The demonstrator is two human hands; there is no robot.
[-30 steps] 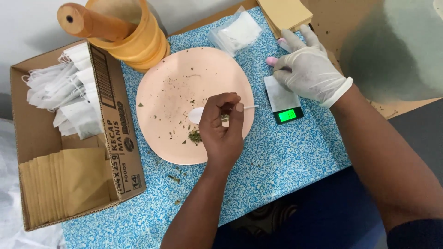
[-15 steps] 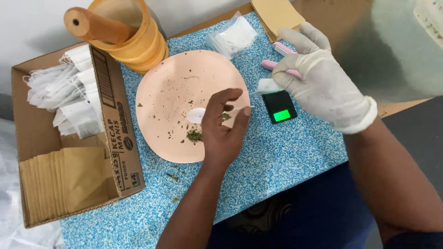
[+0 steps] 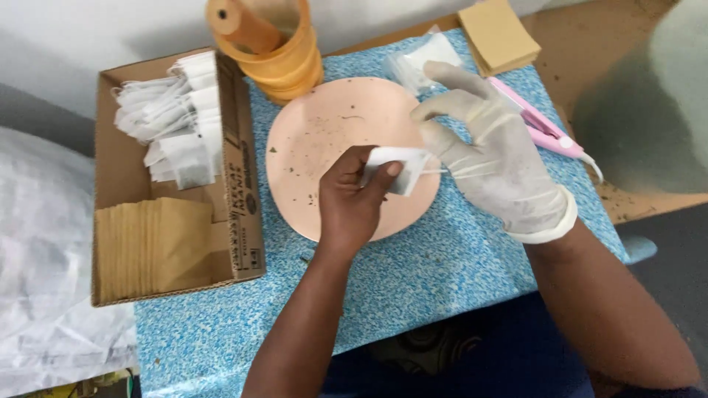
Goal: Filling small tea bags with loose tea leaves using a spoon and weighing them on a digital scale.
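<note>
My bare left hand [image 3: 352, 199] hovers over a round pink plate [image 3: 324, 133] and pinches a small white tea bag [image 3: 394, 163] by its left side. My right hand [image 3: 494, 158], in a white glove, meets the bag from the right and grips its right edge, where a thin string shows. Its index finger and thumb curl above the bag. Small dark herb crumbs are scattered on the plate. My left hand hides the part of the plate under it.
The plate lies on a blue speckled table cover [image 3: 442, 273]. To the left is a cardboard box [image 3: 240, 184] with white tea bags [image 3: 177, 121] and brown paper envelopes [image 3: 151, 247]. An orange mortar with pestle [image 3: 284, 51], a clear plastic bag [image 3: 417, 63], a stack of brown squares [image 3: 501, 33] and a pink tool [image 3: 542, 129] stand behind.
My right hand left the small scale and came left to the plate. My left hand, earlier over the herb pile, now holds a white tea bag. The scale is out of sight.
</note>
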